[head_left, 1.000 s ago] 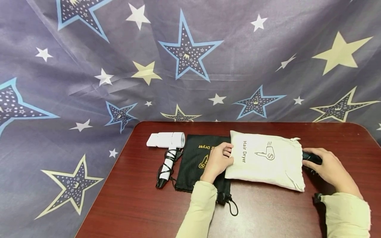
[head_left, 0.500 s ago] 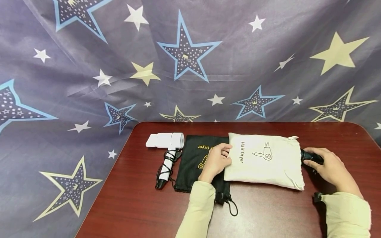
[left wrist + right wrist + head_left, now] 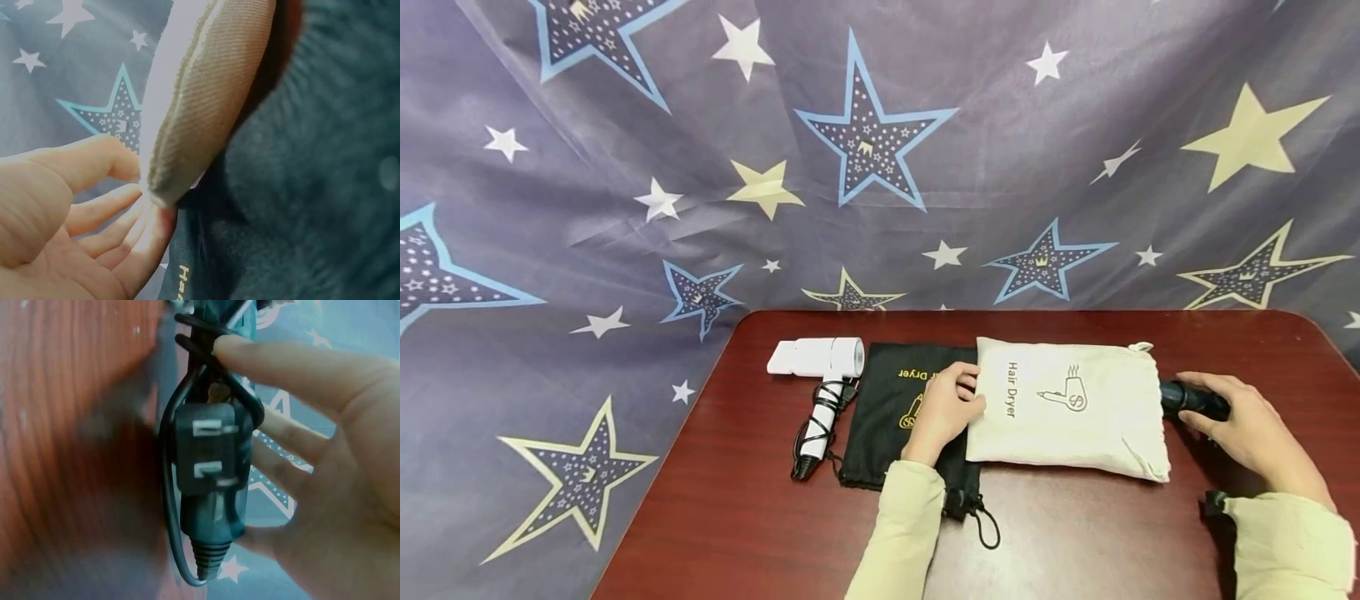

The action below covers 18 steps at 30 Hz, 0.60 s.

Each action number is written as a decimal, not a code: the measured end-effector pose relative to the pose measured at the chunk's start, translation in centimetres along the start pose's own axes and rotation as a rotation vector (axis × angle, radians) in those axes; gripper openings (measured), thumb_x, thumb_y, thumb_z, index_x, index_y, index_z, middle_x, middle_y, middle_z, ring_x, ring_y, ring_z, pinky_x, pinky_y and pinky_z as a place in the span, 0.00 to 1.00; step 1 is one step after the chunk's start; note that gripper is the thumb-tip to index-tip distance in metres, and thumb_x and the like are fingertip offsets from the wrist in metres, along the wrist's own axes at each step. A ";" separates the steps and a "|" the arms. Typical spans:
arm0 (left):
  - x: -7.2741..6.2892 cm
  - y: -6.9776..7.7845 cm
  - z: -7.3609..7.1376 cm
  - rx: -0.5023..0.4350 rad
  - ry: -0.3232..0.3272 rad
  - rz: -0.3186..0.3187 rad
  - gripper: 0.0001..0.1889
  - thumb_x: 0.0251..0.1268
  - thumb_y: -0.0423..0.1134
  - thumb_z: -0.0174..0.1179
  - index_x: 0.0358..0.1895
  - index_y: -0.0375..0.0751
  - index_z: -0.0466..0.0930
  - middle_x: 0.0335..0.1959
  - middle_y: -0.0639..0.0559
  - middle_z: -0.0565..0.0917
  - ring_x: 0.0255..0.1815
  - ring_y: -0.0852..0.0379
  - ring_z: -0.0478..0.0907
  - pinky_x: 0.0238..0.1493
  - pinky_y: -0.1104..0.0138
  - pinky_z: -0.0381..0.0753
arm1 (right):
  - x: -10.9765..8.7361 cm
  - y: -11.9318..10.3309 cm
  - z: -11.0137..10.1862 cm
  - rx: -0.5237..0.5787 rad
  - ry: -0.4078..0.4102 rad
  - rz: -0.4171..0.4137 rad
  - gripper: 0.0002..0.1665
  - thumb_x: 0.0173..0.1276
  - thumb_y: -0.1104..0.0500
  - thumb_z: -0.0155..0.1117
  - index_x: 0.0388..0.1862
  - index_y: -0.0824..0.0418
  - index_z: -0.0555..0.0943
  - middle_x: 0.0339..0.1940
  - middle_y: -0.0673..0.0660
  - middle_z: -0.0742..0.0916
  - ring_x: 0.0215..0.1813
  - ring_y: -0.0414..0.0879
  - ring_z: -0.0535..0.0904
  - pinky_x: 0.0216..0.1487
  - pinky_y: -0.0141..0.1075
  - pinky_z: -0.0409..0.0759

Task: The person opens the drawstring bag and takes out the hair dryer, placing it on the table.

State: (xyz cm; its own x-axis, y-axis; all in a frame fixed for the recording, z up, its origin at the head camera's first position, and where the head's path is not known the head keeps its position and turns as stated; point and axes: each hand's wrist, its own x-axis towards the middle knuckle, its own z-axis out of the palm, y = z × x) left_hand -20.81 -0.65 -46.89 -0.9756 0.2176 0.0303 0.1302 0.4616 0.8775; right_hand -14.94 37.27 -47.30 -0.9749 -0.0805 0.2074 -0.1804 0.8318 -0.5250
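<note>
A cream drawstring bag (image 3: 1045, 433) printed "Hair Dryer" lies on its side in the head view. At its closed left end, my left hand (image 3: 946, 412) pinches the corner seam, which the left wrist view shows between thumb and fingers. From the gathered mouth on the right sticks the black handle of a hair dryer (image 3: 1208, 403); the rest of it is hidden inside. My right hand (image 3: 1258, 429) grips that handle. Up close in the right wrist view, the handle has a black cord wound round it and a two-prong plug (image 3: 212, 450) against it.
A black drawstring bag (image 3: 876, 442) lies flat, partly under the cream bag and my left hand. Left of it is a white hair dryer (image 3: 808, 357) with its cord wrapped round the handle. The dark red table (image 3: 737, 533) meets a star-patterned cloth (image 3: 925, 242) behind.
My right hand has moved slightly right with the handle, and more of the handle shows outside the bag's mouth. My left hand stays on the closed end.
</note>
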 end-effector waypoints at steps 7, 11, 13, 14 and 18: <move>-0.2 0.1 0.3 0.041 0.030 0.001 0.20 0.56 0.26 0.62 0.55 0.36 0.82 0.37 0.49 0.83 0.28 0.68 0.74 0.35 0.75 0.75 | 0.0 -0.2 0.3 -0.020 -0.016 -0.021 0.29 0.62 0.61 0.72 0.62 0.62 0.75 0.56 0.76 0.79 0.54 0.72 0.72 0.41 0.62 0.59; -0.1 0.0 0.3 0.071 0.045 0.016 0.20 0.54 0.25 0.61 0.52 0.36 0.83 0.33 0.52 0.82 0.27 0.69 0.72 0.34 0.76 0.73 | 0.0 -0.3 0.4 -0.011 -0.036 -0.006 0.27 0.64 0.62 0.69 0.61 0.61 0.74 0.56 0.76 0.79 0.54 0.73 0.70 0.42 0.68 0.57; -0.1 -0.1 0.3 0.077 0.047 0.021 0.20 0.53 0.24 0.60 0.51 0.36 0.83 0.31 0.53 0.81 0.26 0.69 0.71 0.33 0.77 0.72 | 0.0 -0.3 0.3 -0.006 -0.038 -0.006 0.26 0.64 0.63 0.69 0.61 0.60 0.74 0.56 0.76 0.79 0.54 0.73 0.70 0.42 0.69 0.57; -0.1 -0.1 0.3 0.078 0.046 0.024 0.20 0.52 0.23 0.60 0.51 0.36 0.83 0.31 0.53 0.81 0.25 0.69 0.71 0.32 0.77 0.71 | -0.1 -0.3 0.3 -0.006 -0.036 -0.005 0.26 0.64 0.63 0.69 0.61 0.60 0.74 0.56 0.76 0.79 0.54 0.73 0.70 0.42 0.70 0.57; -0.2 -0.1 0.2 0.082 0.025 0.024 0.20 0.52 0.23 0.60 0.50 0.37 0.83 0.30 0.54 0.79 0.25 0.69 0.70 0.32 0.77 0.71 | -0.3 0.0 0.2 -0.015 -0.030 0.023 0.26 0.64 0.63 0.69 0.60 0.60 0.74 0.56 0.77 0.77 0.54 0.75 0.67 0.43 0.73 0.55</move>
State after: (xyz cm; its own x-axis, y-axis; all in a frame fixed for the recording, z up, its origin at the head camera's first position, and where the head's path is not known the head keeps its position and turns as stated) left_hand -20.55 -0.55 -47.10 -0.9760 0.2086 0.0633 0.1664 0.5256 0.8343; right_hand -14.68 37.19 -47.48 -0.9824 -0.0774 0.1699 -0.1557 0.8420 -0.5165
